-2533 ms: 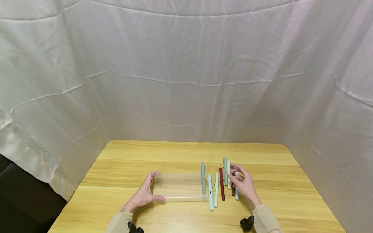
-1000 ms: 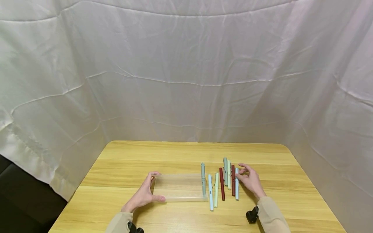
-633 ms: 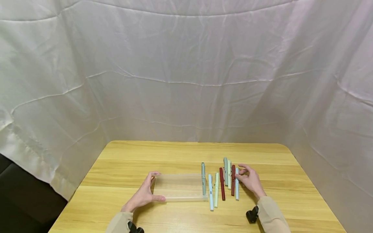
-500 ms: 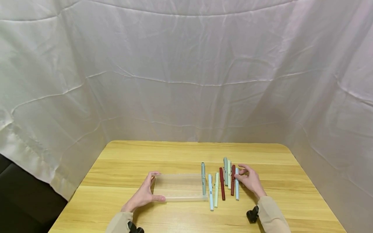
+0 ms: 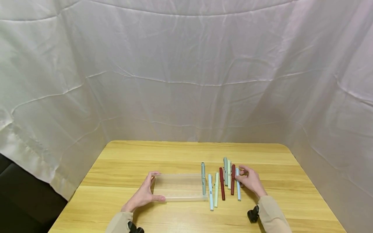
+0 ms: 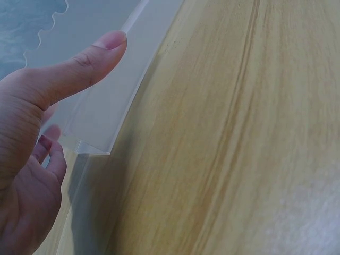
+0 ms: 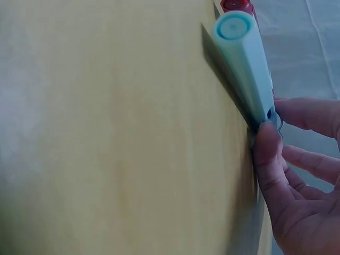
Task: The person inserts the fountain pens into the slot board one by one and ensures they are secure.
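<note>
My left hand (image 5: pixel 144 193) grips the left end of a clear plastic tray (image 5: pixel 177 198), thumb along its front side and fingers behind. The left wrist view shows the thumb lying over the tray's wall (image 6: pixel 114 106). At the right of a spread of pens, my right hand (image 5: pixel 252 182) pinches a light blue pen (image 5: pixel 238 192) between thumb and fingers. In the right wrist view that pen (image 7: pixel 247 69) points its round end at the camera, and its clip is by the fingertips. A dark red pen (image 5: pixel 233 181) lies just left of it.
A grey-green pen (image 5: pixel 203 181) lies across the tray's right end. Between tray and right hand lie another light blue pen (image 5: pixel 210 194), a pale green pen (image 5: pixel 216 191), a dark red pen (image 5: pixel 222 184) and several others. Pale curtains (image 5: pixel 186 97) surround the wooden table (image 5: pixel 175 220).
My right hand has moved right from the dark red pen to the rightmost light blue pen, which has shifted slightly right at its near end. Left hand and tray have stayed put.
</note>
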`<state>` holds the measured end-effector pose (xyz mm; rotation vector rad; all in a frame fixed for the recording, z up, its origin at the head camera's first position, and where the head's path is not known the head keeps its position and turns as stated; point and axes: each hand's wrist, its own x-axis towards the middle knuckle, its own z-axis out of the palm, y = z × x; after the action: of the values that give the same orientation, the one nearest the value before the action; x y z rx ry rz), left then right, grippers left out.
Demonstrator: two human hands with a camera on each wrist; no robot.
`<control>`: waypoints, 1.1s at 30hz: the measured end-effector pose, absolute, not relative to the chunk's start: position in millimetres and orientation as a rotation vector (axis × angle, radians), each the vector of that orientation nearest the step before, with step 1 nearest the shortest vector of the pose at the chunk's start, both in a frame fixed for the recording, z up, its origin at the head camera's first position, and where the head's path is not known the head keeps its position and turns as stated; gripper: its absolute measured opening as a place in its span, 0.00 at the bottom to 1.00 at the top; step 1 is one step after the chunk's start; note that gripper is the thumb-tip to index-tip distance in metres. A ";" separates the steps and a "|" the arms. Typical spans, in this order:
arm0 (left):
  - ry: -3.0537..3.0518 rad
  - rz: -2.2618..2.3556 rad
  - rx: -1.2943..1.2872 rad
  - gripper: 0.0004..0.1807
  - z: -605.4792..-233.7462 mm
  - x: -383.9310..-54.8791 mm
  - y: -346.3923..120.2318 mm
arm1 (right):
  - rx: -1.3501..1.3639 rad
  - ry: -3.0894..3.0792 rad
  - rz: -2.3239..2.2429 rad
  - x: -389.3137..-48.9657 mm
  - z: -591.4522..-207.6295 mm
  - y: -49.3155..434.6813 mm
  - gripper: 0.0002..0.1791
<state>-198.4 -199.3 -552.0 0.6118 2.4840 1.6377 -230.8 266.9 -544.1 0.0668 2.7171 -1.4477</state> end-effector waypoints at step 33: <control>2.471 1.636 0.560 0.56 -550.6 -198.2 -200.2 | 0.028 2.786 -1.260 -236.2 -538.7 263.9 0.31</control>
<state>-198.2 -200.2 -550.6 0.5603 2.4707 1.6360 -236.2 263.9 -538.7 0.0276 2.7857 -1.2600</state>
